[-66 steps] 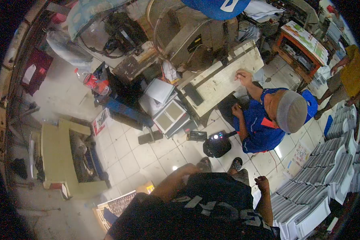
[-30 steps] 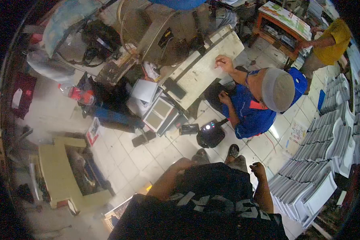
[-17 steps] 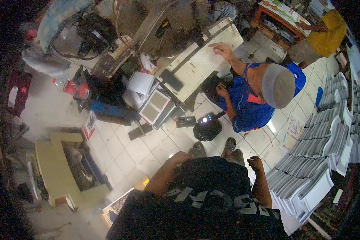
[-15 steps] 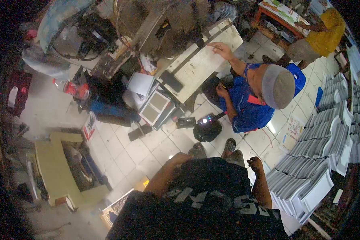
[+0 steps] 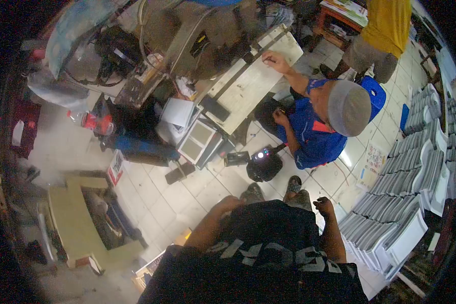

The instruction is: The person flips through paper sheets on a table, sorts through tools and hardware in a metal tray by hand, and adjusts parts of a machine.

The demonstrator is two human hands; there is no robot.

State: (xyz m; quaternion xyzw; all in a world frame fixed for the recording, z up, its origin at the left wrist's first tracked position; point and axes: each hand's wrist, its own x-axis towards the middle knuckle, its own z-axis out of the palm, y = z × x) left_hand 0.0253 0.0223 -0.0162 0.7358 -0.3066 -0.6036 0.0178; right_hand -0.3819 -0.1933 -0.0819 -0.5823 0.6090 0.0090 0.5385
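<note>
My left hand (image 5: 230, 204) rests at the front of my black shirt (image 5: 268, 223), by the top of my leg. Its fingers are too blurred and hidden to read. My right hand (image 5: 324, 206) hangs beside my other side with its fingers curled together. Whether anything small is in it I cannot make out. Ahead of my feet sits a dark bag (image 5: 264, 167) with a lit phone-like device (image 5: 261, 154) on top. A seated person in a blue shirt (image 5: 314, 137) reaches one hand (image 5: 277, 62) over a long pale workbench (image 5: 253, 91).
Tall stacks of bound paper (image 5: 390, 202) stand on my right. To the left are a yellowish machine frame (image 5: 68, 218) and a plastic bottle (image 5: 99, 121). Framed panels (image 5: 197, 141) lean by the bench. A person in a yellow shirt (image 5: 390, 25) stands at the back right.
The person in yellow has come closer and further left in view. The seated person's hand on the bench has shifted slightly. My view has tilted a little; my hands stay about the same.
</note>
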